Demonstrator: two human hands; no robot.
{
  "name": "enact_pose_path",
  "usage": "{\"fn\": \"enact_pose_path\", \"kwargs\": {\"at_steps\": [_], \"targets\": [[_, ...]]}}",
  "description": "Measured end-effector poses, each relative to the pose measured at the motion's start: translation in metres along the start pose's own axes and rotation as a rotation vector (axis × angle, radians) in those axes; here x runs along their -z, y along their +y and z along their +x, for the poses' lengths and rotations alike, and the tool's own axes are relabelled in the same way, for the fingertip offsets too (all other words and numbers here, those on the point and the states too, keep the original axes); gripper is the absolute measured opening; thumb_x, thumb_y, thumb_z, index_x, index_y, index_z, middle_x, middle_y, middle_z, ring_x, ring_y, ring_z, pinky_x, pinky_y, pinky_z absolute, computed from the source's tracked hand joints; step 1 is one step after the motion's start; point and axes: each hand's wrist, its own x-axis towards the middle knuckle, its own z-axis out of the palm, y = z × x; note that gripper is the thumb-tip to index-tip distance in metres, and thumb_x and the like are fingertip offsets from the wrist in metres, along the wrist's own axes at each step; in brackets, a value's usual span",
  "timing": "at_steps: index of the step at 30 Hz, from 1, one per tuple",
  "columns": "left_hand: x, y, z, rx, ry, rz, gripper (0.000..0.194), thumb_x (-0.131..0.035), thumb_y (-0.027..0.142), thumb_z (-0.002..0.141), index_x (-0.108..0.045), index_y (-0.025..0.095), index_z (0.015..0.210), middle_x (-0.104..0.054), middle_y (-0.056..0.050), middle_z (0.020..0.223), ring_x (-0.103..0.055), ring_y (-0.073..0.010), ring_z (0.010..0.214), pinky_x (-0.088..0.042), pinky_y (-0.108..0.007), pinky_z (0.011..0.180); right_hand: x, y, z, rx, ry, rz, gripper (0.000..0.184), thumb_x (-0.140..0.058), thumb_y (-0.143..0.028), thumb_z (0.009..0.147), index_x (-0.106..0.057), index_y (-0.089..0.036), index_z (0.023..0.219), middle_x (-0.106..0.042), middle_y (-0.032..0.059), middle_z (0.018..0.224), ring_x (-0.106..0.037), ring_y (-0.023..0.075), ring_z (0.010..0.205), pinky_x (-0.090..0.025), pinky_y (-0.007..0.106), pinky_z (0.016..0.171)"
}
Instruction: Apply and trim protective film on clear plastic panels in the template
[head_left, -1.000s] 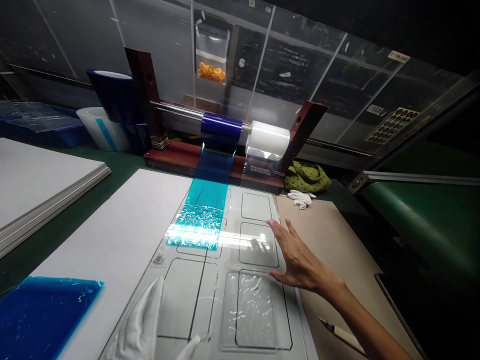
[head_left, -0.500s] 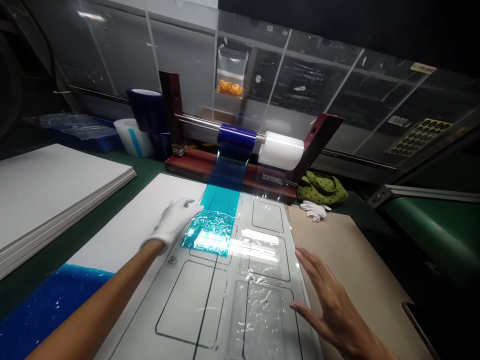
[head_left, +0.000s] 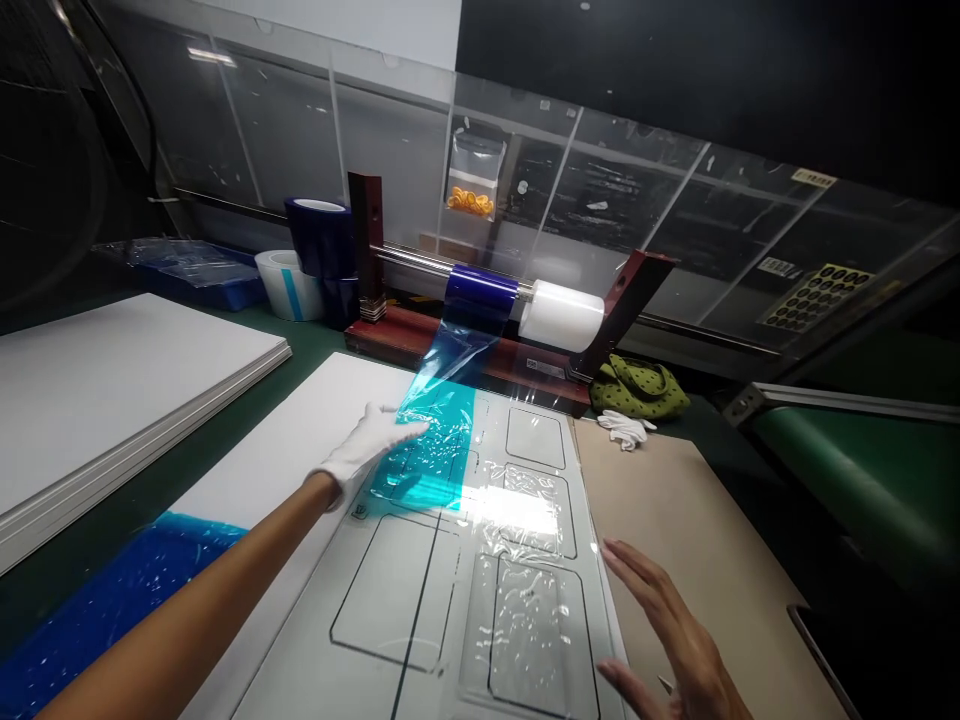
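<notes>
Strip of blue film [head_left: 431,440], running from the roll on the roller down onto a clear plastic sheet [head_left: 397,590] printed with dark rounded-rectangle outlines. Between the roll and the sheet it hangs taut and translucent; where it lies on the sheet it reads turquoise, crinkled all over with bright glints, its lower end just under the gloved fingers' level and above the large outlined panel. Its source, a blue film roll [head_left: 480,285], sits on a steel rod beside a white roll [head_left: 562,315], both ahead of the hands.

Left hand [head_left: 367,445], in a white fabric glove, lies on the film's left edge, fingers extended and close together, palm down, gripping nothing. Right hand [head_left: 675,640], bare, is well apart from the film, near the sheet's lower right edge, fingers spread and slightly curved, holding nothing; contact with the sheet cannot be told.

Left of the left hand: a white board [head_left: 262,430] beneath the sheet, a blue sheet [head_left: 112,600] under the forearm, a stack of white boards [head_left: 112,390]. Right of the right hand: a tan board [head_left: 697,530]; beyond it, spare white gloves [head_left: 622,428] and a green dotted bag [head_left: 637,388].
</notes>
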Motion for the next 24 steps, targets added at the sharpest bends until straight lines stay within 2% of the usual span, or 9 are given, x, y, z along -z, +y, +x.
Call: {"fn": "enact_pose_path", "kwargs": {"at_steps": [2, 4, 7, 10, 13, 16, 19, 21, 24], "targets": [[0.006, -0.006, -0.018, 0.063, -0.047, -0.060, 0.072, -0.069, 0.050, 0.074, -0.041, 0.012, 0.128, -0.061, -0.016, 0.118, -0.063, -0.0257, 0.101, -0.052, -0.037, 0.079, 0.000, -0.014, 0.008, -0.094, 0.030, 0.193, 0.052, -0.057, -0.030, 0.090, -0.042, -0.023, 0.139, -0.055, 0.0141, 0.133, -0.059, 0.0291, 0.116, -0.057, 0.040, 0.088], [0.013, -0.013, -0.034, 0.107, -0.084, -0.101, 0.072, -0.072, 0.048, 0.071, -0.043, 0.010, 0.126, -0.060, -0.019, 0.120, -0.062, -0.0284, 0.104, -0.052, -0.038, 0.079, -0.005, -0.030, 0.024, -0.296, 0.037, 0.450, 0.040, -0.053, -0.035, 0.093, -0.049, -0.023, 0.131, -0.060, 0.0133, 0.125, -0.066, 0.0251, 0.103, -0.058, 0.036, 0.080], [0.022, -0.021, -0.055, 0.124, -0.124, -0.148, 0.072, -0.071, 0.050, 0.072, -0.044, 0.012, 0.127, -0.056, -0.018, 0.129, -0.060, -0.0269, 0.110, -0.052, -0.036, 0.086, -0.023, -0.057, 0.060, -0.619, -0.052, 0.890, 0.045, -0.053, -0.051, 0.089, -0.056, -0.020, 0.121, -0.062, 0.0141, 0.121, -0.068, 0.0213, 0.091, -0.056, 0.028, 0.063], [0.031, -0.022, -0.074, 0.114, -0.129, -0.159, 0.076, -0.071, 0.053, 0.071, -0.041, 0.014, 0.129, -0.057, -0.016, 0.127, -0.061, -0.0247, 0.110, -0.050, -0.034, 0.089, -0.047, -0.083, 0.094, -0.678, -0.233, 1.237, 0.050, -0.056, -0.060, 0.082, -0.064, -0.016, 0.103, -0.066, 0.0143, 0.113, -0.069, 0.0168, 0.075, -0.049, 0.021, 0.050], [0.038, -0.020, -0.095, 0.093, -0.122, -0.156, 0.077, -0.072, 0.055, 0.070, -0.040, 0.014, 0.127, -0.064, -0.013, 0.114, -0.064, -0.0231, 0.100, -0.051, -0.033, 0.084, -0.068, -0.112, 0.102, -0.673, -0.297, 1.323, 0.052, -0.065, -0.063, 0.073, -0.065, -0.012, 0.077, -0.071, 0.0098, 0.074, -0.061, 0.0111, 0.050, -0.038, 0.018, 0.039], [0.045, -0.027, -0.121, 0.120, -0.097, -0.144, 0.063, -0.074, 0.055, 0.067, -0.046, 0.019, 0.111, -0.067, -0.004, 0.089, -0.066, -0.0203, 0.086, -0.052, -0.032, 0.077, -0.077, -0.147, 0.078, -0.688, -0.249, 1.349, 0.057, -0.063, -0.068, 0.071, -0.059, -0.013, 0.061, -0.065, 0.0056, 0.056, -0.051, 0.0065, 0.040, -0.034, 0.016, 0.037], [0.050, -0.054, -0.154, 0.185, -0.086, -0.122, 0.055, -0.079, 0.056, 0.056, -0.043, 0.023, 0.081, -0.057, 0.005, 0.061, -0.065, -0.0209, 0.066, -0.052, -0.032, 0.064, -0.083, -0.182, 0.033, -0.751, -0.241, 1.393, 0.063, -0.056, -0.076, 0.071, -0.055, -0.014, 0.058, -0.064, 0.0067, 0.054, -0.051, 0.0066, 0.039, -0.037, 0.017, 0.038], [0.052, -0.082, -0.177, 0.253, -0.015, -0.109, 0.058, -0.080, 0.058, 0.050, -0.041, 0.024, 0.077, -0.055, 0.006, 0.059, -0.066, -0.0238, 0.065, -0.053, -0.035, 0.061, -0.090, -0.203, 0.000, -0.847, -0.276, 1.435, 0.065, -0.056, -0.080, 0.067, -0.052, -0.015, 0.060, -0.063, 0.0061, 0.052, -0.051, 0.0073, 0.038, -0.036, 0.017, 0.036], [0.053, -0.125, -0.215, 0.476, 0.155, -0.135, 0.065, -0.085, 0.052, 0.039, -0.043, 0.026, 0.081, -0.062, 0.000, 0.076, -0.068, -0.0280, 0.080, -0.055, -0.037, 0.066, -0.105, -0.227, -0.046, -0.982, -0.284, 1.444, 0.064, -0.058, -0.080, 0.066, -0.055, -0.017, 0.067, -0.063, 0.0052, 0.052, -0.053, 0.0099, 0.041, -0.037, 0.018, 0.037]]}}
